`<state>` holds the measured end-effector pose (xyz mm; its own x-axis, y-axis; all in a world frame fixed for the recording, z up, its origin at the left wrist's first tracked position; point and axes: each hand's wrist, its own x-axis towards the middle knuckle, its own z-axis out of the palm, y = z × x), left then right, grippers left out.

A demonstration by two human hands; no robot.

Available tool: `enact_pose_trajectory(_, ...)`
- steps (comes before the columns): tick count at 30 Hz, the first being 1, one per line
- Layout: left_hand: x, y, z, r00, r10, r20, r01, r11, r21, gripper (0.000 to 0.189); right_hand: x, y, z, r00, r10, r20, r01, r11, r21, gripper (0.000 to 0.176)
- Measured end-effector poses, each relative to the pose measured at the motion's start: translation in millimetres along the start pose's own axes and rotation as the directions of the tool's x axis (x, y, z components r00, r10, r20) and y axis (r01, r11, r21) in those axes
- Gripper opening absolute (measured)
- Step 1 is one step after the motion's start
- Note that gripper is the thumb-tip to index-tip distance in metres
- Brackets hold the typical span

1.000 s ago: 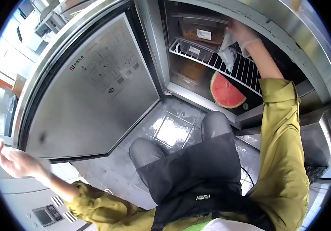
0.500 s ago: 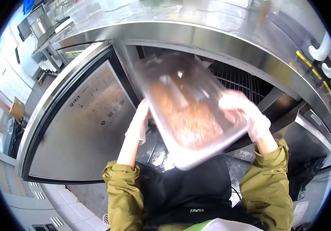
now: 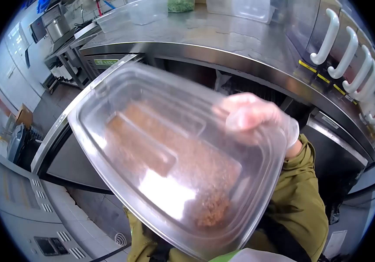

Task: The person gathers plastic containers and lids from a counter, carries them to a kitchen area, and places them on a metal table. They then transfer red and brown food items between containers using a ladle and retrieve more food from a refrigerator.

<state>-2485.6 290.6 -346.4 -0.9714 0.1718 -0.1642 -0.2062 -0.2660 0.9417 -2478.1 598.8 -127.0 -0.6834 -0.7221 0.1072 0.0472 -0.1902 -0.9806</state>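
Observation:
A large clear lidded container with brown crumbly food inside is lifted close to the camera, tilted, in front of the open fridge. My right hand, in a clear plastic glove, grips its upper right edge with the fingers curled over the lid. The container hides my left hand; only the sleeve shows below its left side. Part of the lid is blurred and a bright glare lies on it.
The fridge door stands open at the left. Above is a steel counter with clear tubs and a container of green food. White hooked handles are at the right, a pot at the far left.
The container has come up and closer, shifting left and covering more of the view. My left hand has gone out of sight behind it. My right hand still holds the right side.

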Motion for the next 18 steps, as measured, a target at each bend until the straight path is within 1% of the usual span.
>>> enact_pose_trajectory(2,12.0,6.7,3.0,1.000,0.010,0.014,-0.010,1.000,0.013,0.033,-0.5,-12.2,-12.5,0.994,-0.109,0.004,0.109,0.990,-0.091,0.026)
enact_pose_trajectory(3,19.4,9.6,5.5,1.000,0.013,0.023,-0.014,1.000,0.019,0.033,-2.9,-17.8,-10.1,0.969,-0.246,-0.009,0.242,0.960,-0.143,0.031)
enact_pose_trajectory(4,27.1,13.2,8.2,0.999,0.020,0.033,-0.021,1.000,0.022,0.033,-5.3,-23.5,-7.7,0.926,-0.377,-0.022,0.365,0.909,-0.201,0.037)
enact_pose_trajectory(6,42.4,17.3,13.0,0.998,0.021,0.052,-0.022,1.000,0.015,0.033,-3.4,-45.7,-16.5,0.785,-0.616,0.057,0.602,0.738,-0.305,0.038)
enact_pose_trajectory(7,50.9,17.6,15.0,0.998,0.017,0.064,-0.018,1.000,0.016,0.033,-4.3,-58.3,-24.5,0.715,-0.692,0.100,0.675,0.646,-0.358,0.038)
enact_pose_trajectory(8,60.5,18.3,17.3,0.997,0.017,0.076,-0.018,1.000,0.016,0.033,-8.3,-70.7,-28.5,0.673,-0.731,0.111,0.700,0.582,-0.413,0.038)
enact_pose_trajectory(10,77.4,16.4,20.0,0.995,0.012,0.100,-0.014,1.000,0.025,0.034,-19.5,-93.3,-27.6,0.687,-0.722,0.084,0.599,0.498,-0.627,0.033)
enact_pose_trajectory(12,101.5,11.8,27.7,0.993,-0.007,0.117,0.004,1.000,0.025,0.040,-29.4,-111.9,-39.9,0.726,-0.656,-0.207,0.420,0.661,-0.621,0.026)
enact_pose_trajectory(13,114.1,10.9,34.6,0.992,-0.019,0.124,0.017,1.000,0.015,0.046,-34.9,-124.4,-64.4,0.776,-0.448,-0.444,0.281,0.876,-0.392,0.022)
enact_pose_trajectory(14,126.9,8.8,42.9,0.991,-0.018,0.131,0.024,0.999,-0.045,0.050,-31.2,-118.7,-55.7,0.711,-0.547,-0.442,0.167,0.741,-0.650,0.019)
enact_pose_trajectory(15,141.4,6.6,51.6,0.990,-0.014,0.139,0.028,0.994,-0.104,0.055,-32.0,-119.4,-57.0,0.715,-0.498,-0.490,0.125,0.781,-0.612,0.018)
enact_pose_trajectory(17,183.2,0.0,66.2,0.997,-0.069,0.046,0.077,0.972,-0.220,0.065,-33.0,-126.4,-71.3,0.712,-0.400,-0.578,0.046,0.847,-0.529,0.017)
enact_pose_trajectory(18,204.7,-5.5,70.1,0.997,-0.081,-0.005,0.077,0.959,-0.274,0.067,-36.6,-127.5,-83.1,0.743,-0.382,-0.550,0.041,0.846,-0.531,0.016)
